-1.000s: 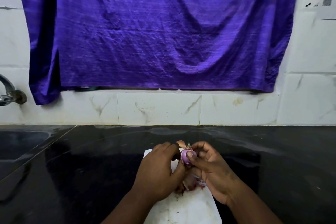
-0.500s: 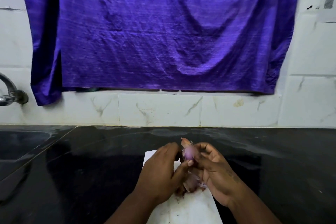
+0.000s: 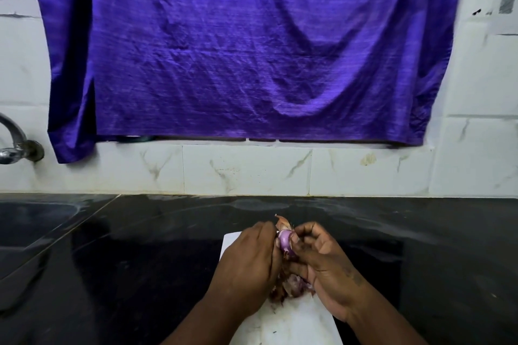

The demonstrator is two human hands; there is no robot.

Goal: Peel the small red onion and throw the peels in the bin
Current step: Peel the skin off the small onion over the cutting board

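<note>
Countertop runs across the foreground, tiled wall behind it. Cloth hangs on the wall above the counter. Tap on the wall at far left, sink below it, set in the counter's left end. Cutting board lies on the counter at centre front. Left hand and right hand over the board, onion between them. Peels on the board under the hands.

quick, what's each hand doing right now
Left hand: closed on the small red onion.
Right hand: closed on the same onion.
</note>
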